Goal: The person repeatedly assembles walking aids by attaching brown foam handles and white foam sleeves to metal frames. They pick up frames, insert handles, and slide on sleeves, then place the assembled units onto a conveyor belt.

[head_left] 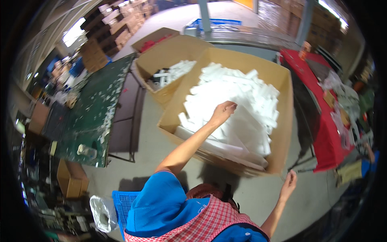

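A large open cardboard carton [283, 105] stands in front of me, heaped with white block-like pieces [258, 90]. Over the middle of the heap, my left hand [225, 111] has its fingers drawn together; whatever it may hold does not show. Below and beside it a pale, translucent sheet [242, 127] lies over part of the pieces, with folded edges along the carton's near side. My right hand [289, 182] is outside the carton, by its near right corner, fingers curled together. Nothing in it can be made out.
A second carton [161, 94] with white and dark pieces stands behind to the left. A green table [96, 109] is on the left, a red-covered table [322, 133] on the right. A blue crate [121, 201] and lined bin [102, 213] stand at lower left.
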`<state>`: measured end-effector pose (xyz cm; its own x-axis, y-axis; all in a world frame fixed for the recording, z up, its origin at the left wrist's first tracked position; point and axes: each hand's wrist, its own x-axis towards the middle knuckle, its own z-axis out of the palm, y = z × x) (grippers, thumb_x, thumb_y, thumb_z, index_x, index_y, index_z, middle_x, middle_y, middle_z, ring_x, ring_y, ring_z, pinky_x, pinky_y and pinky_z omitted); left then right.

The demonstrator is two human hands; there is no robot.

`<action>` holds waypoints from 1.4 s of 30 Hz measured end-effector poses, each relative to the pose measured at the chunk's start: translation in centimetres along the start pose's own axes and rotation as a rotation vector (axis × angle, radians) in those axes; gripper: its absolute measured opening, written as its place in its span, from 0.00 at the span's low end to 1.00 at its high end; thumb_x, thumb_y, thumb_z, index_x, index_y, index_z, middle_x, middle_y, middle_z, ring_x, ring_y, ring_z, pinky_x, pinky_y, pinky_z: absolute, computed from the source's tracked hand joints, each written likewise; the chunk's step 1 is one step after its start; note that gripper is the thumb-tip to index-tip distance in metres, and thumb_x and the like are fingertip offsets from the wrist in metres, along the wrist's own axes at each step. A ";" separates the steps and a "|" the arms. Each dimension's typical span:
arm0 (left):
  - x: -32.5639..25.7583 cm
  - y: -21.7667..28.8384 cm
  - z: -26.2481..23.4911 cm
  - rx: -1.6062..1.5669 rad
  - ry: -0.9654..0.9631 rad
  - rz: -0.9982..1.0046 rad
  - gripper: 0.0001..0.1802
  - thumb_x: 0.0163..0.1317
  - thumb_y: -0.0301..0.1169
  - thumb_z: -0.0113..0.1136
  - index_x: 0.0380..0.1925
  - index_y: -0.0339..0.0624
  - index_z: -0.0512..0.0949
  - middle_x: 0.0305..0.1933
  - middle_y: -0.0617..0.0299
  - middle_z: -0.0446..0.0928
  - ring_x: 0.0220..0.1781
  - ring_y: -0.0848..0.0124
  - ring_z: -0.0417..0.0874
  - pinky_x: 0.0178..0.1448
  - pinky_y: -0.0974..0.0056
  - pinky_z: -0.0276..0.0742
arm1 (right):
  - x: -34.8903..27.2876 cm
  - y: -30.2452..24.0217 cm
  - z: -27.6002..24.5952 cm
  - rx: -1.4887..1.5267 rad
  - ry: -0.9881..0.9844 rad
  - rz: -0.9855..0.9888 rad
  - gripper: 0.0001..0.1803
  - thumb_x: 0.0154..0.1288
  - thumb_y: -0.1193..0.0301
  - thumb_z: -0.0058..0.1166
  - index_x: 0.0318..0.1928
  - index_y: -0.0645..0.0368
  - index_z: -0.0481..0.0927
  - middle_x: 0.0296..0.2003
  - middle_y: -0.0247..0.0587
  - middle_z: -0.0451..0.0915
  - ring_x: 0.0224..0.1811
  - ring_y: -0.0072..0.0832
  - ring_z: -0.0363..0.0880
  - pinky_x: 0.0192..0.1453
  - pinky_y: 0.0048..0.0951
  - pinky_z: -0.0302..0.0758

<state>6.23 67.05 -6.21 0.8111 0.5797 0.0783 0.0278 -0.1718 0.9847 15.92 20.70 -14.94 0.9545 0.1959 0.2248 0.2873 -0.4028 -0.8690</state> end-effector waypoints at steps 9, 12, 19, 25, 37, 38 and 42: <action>7.6 -6.2 -12.2 0.436 0.261 -0.108 0.42 0.53 0.58 0.61 0.60 0.39 0.71 0.63 0.40 0.67 0.66 0.48 0.68 0.68 0.55 0.65 | 9.6 3.0 9.2 -0.139 -0.303 -0.123 0.26 0.70 0.65 0.50 0.63 0.67 0.65 0.55 0.59 0.74 0.57 0.44 0.74 0.60 0.38 0.69; 12.6 -6.5 -14.1 0.532 0.242 -0.146 0.41 0.51 0.59 0.60 0.58 0.40 0.73 0.63 0.41 0.68 0.65 0.47 0.68 0.67 0.54 0.65 | 10.4 4.6 8.5 -0.204 -0.431 -0.065 0.27 0.69 0.63 0.51 0.61 0.69 0.67 0.55 0.62 0.74 0.56 0.48 0.74 0.59 0.40 0.69; 26.3 -10.2 -10.7 0.797 0.193 -0.129 0.40 0.49 0.61 0.61 0.58 0.47 0.74 0.61 0.47 0.68 0.65 0.49 0.65 0.67 0.44 0.60 | 10.7 -0.6 7.1 -0.408 -0.239 -0.612 0.31 0.69 0.55 0.51 0.59 0.71 0.70 0.53 0.66 0.74 0.55 0.52 0.75 0.57 0.43 0.72; 34.9 -14.0 -11.0 0.968 0.186 -0.153 0.49 0.45 0.66 0.61 0.66 0.56 0.65 0.71 0.45 0.58 0.72 0.42 0.55 0.70 0.38 0.51 | 7.7 0.1 5.6 -0.784 -0.382 0.254 0.34 0.66 0.51 0.53 0.56 0.73 0.73 0.47 0.67 0.78 0.49 0.56 0.78 0.52 0.46 0.75; 31.4 -16.0 -8.0 0.939 -0.310 -0.424 0.60 0.44 0.53 0.69 0.74 0.65 0.43 0.75 0.46 0.47 0.73 0.40 0.53 0.70 0.50 0.62 | 7.4 -1.2 6.4 -0.650 -0.312 0.403 0.31 0.65 0.52 0.54 0.50 0.73 0.76 0.42 0.65 0.80 0.45 0.55 0.79 0.51 0.45 0.75; 30.2 -15.9 -7.8 0.905 -0.316 -0.399 0.60 0.44 0.50 0.69 0.74 0.63 0.43 0.75 0.46 0.46 0.73 0.40 0.54 0.71 0.50 0.61 | 7.2 -1.6 6.5 -0.631 -0.316 0.365 0.31 0.65 0.52 0.54 0.51 0.72 0.75 0.43 0.64 0.80 0.46 0.54 0.79 0.52 0.44 0.75; 24.4 -17.4 -6.5 0.707 -0.423 -0.268 0.56 0.44 0.41 0.70 0.72 0.50 0.49 0.72 0.45 0.50 0.71 0.45 0.57 0.73 0.54 0.57 | 7.8 -3.5 7.1 -0.535 -0.362 0.178 0.31 0.66 0.53 0.53 0.57 0.69 0.72 0.48 0.60 0.79 0.51 0.51 0.78 0.56 0.43 0.73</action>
<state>21.76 89.37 -20.37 0.8707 0.3506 -0.3449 0.4917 -0.6082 0.6232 21.75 29.97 -13.29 0.9307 0.3355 -0.1455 0.2166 -0.8263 -0.5199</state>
